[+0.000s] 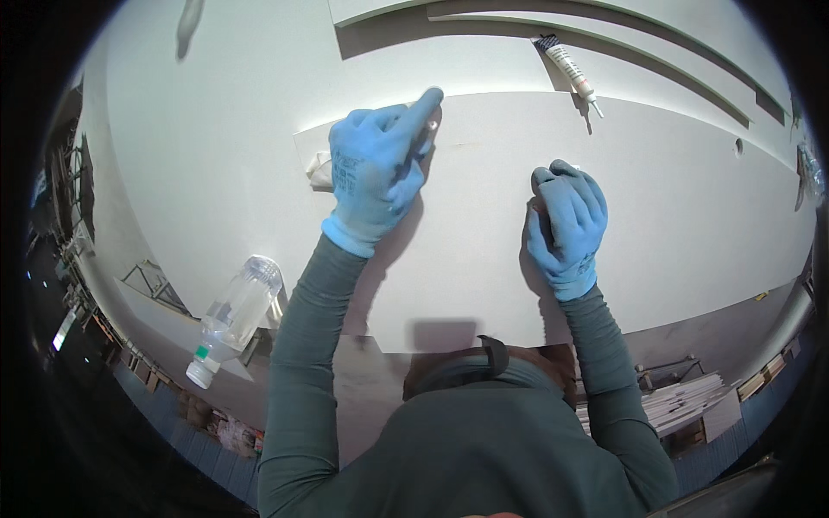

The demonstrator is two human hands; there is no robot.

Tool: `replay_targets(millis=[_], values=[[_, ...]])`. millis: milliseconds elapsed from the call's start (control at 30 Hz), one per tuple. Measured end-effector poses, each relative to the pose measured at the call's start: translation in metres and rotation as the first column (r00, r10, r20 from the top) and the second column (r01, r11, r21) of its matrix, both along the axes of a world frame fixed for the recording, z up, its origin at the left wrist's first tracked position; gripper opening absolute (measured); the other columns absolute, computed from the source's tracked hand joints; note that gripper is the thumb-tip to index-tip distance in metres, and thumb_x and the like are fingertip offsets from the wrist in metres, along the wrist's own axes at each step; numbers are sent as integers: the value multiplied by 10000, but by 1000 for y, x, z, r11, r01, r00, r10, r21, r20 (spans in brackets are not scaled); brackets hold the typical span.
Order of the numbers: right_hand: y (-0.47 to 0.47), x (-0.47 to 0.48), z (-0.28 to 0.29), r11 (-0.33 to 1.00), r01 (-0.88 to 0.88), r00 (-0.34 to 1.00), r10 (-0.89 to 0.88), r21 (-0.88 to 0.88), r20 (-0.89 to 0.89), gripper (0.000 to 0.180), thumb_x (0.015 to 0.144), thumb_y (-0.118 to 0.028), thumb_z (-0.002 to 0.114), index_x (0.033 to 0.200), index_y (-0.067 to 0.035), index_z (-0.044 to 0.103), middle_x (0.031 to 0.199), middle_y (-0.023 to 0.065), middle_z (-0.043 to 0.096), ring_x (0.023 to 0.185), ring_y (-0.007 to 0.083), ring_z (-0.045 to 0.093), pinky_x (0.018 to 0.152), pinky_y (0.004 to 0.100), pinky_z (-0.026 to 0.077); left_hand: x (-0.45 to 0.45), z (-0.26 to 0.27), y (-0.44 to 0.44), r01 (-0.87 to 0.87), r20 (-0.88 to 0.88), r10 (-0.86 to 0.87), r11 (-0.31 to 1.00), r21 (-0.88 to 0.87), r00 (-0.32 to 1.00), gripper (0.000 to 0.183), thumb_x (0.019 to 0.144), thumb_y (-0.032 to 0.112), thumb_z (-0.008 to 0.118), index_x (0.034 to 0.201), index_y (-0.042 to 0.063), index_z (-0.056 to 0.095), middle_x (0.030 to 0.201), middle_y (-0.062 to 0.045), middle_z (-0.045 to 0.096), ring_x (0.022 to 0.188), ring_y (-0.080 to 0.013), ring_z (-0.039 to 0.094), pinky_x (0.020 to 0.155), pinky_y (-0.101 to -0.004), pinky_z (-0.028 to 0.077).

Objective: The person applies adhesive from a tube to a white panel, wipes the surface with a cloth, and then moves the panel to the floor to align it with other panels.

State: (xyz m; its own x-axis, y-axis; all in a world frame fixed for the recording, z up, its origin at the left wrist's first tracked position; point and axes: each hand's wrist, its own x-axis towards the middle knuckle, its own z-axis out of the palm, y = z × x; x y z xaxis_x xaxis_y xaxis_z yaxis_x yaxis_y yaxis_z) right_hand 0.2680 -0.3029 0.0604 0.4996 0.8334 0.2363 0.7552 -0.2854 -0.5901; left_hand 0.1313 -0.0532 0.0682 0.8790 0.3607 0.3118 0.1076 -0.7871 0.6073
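My left hand (379, 171), in a blue coated work glove, is over the far left part of a pale flat panel (466, 246). Its index finger points to the panel's far edge, while the other fingers curl around a crumpled white cloth (319, 171) that sticks out on the little-finger side. Gloved alike, my right hand (571, 220) has its fingers bent above the middle of the panel. A tiny white bit shows beside those fingertips; the palm is hidden. Past the far edge lies a white tube with a narrow nozzle (573, 72), which bears writing.
A clear plastic bottle with a white cap (236, 317) lies at the left. Long white strips (583, 32) lie at the far side. The panel has a round hole (739, 147) towards its right end. Stacked boards (680, 405) are low at the right.
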Motion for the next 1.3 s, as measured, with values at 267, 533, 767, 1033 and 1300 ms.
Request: replay_targets(millis=[267, 533, 767, 1033, 1300], values=[[2, 3, 4, 1000, 5, 1000, -5, 23, -3, 290, 786, -59, 687, 1073, -24, 708, 930, 120, 705, 1018, 324, 717, 972, 479, 543, 6, -13, -7, -71, 81, 101, 948, -309, 992, 550, 840, 111, 626, 1381, 29, 671, 719, -88, 687, 558, -228, 619, 579, -331, 507], [4, 4, 7, 1000, 7, 1000, -7, 25, -20, 233, 791, -52, 698, 1023, -23, 694, 911, 108, 696, 1009, 319, 720, 949, 478, 555, 7, -13, -5, -116, -34, 111, 979, -166, 993, 394, 702, 126, 600, 1029, 82, 815, 729, -50, 630, 600, -189, 572, 632, -328, 466], [5, 7, 8, 1000, 0, 1000, 0, 24, -23, 218, 802, -41, 700, 1019, -20, 692, 912, 106, 689, 1004, 311, 719, 941, 470, 559, 1, -12, -12, -97, -62, 97, 995, 3, 993, 278, 714, 176, 652, 947, 124, 795, 813, -24, 626, 807, -229, 569, 893, -401, 383], [3, 6, 9, 1000, -7, 999, 8, 11, -41, 281, 810, -32, 696, 1090, -6, 705, 897, 99, 678, 1000, 311, 717, 947, 472, 560, 10, -11, -24, -167, -68, 165, 986, -28, 984, 129, 695, 149, 760, 822, 128, 770, 748, -11, 589, 740, -205, 534, 815, -397, 377], [2, 6, 8, 1000, -11, 999, 10, -12, -43, 323, 808, -25, 697, 1129, -2, 709, 900, 99, 680, 1003, 309, 716, 953, 477, 559, 13, 6, -10, -64, -264, 56, 998, -23, 963, 181, 721, 186, 793, 892, 128, 788, 903, -24, 675, 906, -221, 608, 935, -389, 376]])
